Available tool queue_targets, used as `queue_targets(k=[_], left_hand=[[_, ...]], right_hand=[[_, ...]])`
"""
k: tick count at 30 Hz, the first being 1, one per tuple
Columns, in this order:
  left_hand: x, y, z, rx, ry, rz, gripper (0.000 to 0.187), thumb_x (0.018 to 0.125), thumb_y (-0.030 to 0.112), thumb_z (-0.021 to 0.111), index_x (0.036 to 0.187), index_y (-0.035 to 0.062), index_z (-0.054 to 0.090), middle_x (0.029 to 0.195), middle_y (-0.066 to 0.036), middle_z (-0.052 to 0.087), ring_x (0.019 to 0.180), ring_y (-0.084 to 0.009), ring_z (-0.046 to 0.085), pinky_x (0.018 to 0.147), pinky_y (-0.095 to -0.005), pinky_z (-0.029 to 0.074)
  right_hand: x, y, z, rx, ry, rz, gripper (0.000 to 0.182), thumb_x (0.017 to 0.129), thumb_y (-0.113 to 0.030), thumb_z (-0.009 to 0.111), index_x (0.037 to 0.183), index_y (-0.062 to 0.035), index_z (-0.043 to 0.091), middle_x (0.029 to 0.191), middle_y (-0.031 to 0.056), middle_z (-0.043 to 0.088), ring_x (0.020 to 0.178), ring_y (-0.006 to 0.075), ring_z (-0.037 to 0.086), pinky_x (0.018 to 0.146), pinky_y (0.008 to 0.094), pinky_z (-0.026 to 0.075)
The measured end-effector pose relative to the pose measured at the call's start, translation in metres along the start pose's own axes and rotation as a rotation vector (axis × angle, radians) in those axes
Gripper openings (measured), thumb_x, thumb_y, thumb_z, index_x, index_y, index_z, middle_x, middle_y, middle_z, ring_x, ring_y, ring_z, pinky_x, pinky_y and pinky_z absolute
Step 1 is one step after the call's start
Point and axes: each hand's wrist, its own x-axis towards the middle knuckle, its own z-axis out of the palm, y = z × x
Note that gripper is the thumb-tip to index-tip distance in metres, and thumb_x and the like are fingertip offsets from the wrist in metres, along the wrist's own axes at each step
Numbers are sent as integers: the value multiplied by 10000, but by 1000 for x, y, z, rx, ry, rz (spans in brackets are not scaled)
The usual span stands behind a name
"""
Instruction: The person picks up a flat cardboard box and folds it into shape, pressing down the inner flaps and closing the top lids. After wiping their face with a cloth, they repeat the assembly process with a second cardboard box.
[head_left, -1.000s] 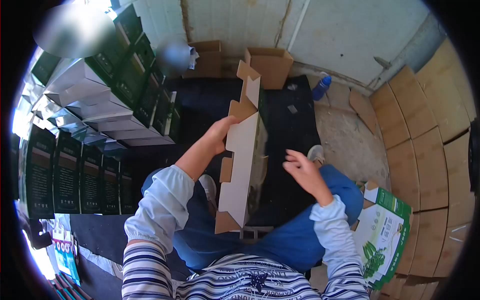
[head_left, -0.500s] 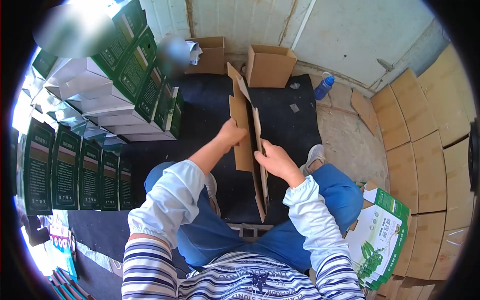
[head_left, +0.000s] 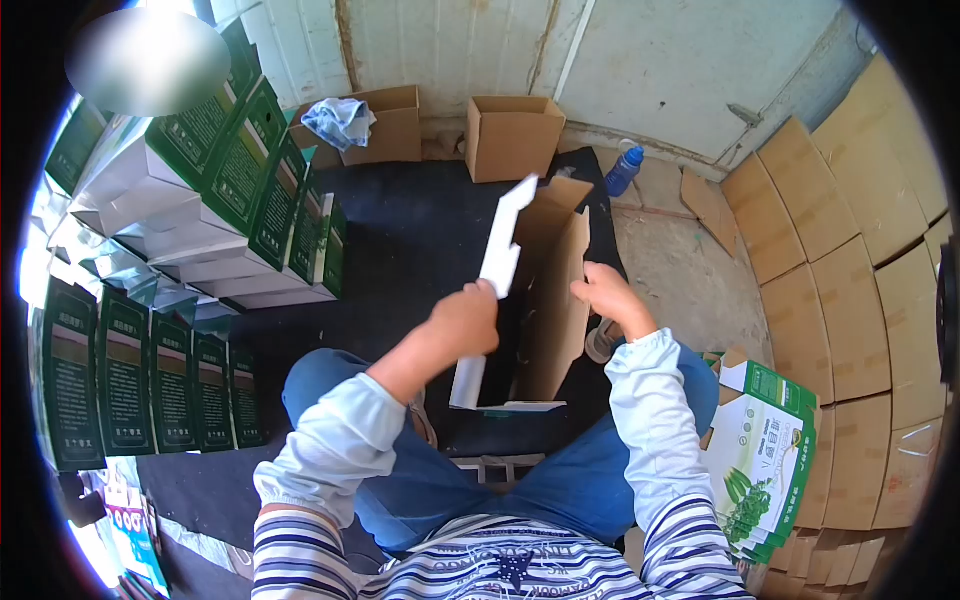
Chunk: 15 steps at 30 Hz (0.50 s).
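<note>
A cardboard carton (head_left: 556, 310) stands between my knees, spread into an open shape. Its inside is brown, and a white flap (head_left: 502, 250) shows along the left side. My left hand (head_left: 463, 322) is closed round the left wall at the base of that flap. On the opposite side, my right hand (head_left: 612, 298) pinches the edge of the right wall, with the thumb near the top. The carton's lower outer faces are mostly hidden from me.
Green printed boxes (head_left: 225, 190) are stacked at the left, above a row of upright ones (head_left: 125, 375). Flat green-and-white cartons (head_left: 760, 450) lie right. Brown boxes (head_left: 835, 290) line the right wall. Two open boxes (head_left: 515, 140) and a blue bottle (head_left: 625, 170) stand at the back.
The nearly flat carton has been pulled apart into an open box. My hands have moved away from each other, the right one further right. The view has shifted slightly.
</note>
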Motion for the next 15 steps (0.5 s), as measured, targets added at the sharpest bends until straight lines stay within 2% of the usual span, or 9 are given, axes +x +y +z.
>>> queue_targets(k=[1,3,4,7,8,11,13,15], left_hand=[[-1,10,8,44,93,-45,367,702,67,558,1013,-92,445,968,-259,579,804,-414,635,679,-443,538],[-2,18,9,78,91,-35,469,694,81,572,1085,-137,432,1024,-250,550,788,-403,644,661,-424,547],[-7,21,7,125,124,20,632,694,90,574,1222,-185,360,1156,-302,499,810,-400,653,664,-410,551],[-5,25,3,103,50,-10,769,713,129,571,1334,-197,256,1340,-361,370,1017,-390,623,716,-371,562],[-6,25,4,94,83,2,777,704,120,565,1339,-195,246,1357,-366,350,982,-386,639,702,-368,564],[-7,30,-8,101,100,-16,787,698,116,565,1342,-197,238,1371,-376,325,931,-379,657,686,-365,565],[-8,30,1,130,129,-3,788,706,137,565,1341,-198,241,1373,-386,313,877,-358,676,648,-348,565],[-1,32,1,202,107,-14,786,712,150,564,1340,-199,244,1367,-388,322,870,-343,680,622,-336,564]], right_hand=[[8,8,5,6,34,-78,322,777,-222,538,890,78,573,822,284,609,799,431,598,723,456,461],[21,24,13,14,111,-227,323,768,-224,542,863,83,572,807,286,605,790,440,592,718,466,458],[21,29,10,-75,120,-156,336,765,-236,550,848,90,565,815,296,598,795,446,587,720,475,453],[20,28,6,-27,119,-229,337,766,-236,556,842,92,559,833,306,593,806,443,586,725,479,453],[20,27,0,-61,89,-200,327,774,-229,553,862,85,567,855,304,593,831,443,582,734,481,452],[27,8,-14,-53,120,-304,304,780,-213,543,880,73,576,868,293,598,856,446,575,741,481,453],[38,4,-18,-163,141,-363,302,775,-203,532,899,68,582,886,293,600,876,449,571,759,479,451],[55,4,-14,-188,98,-251,317,767,-207,535,903,76,580,911,303,594,902,446,567,776,475,447]])
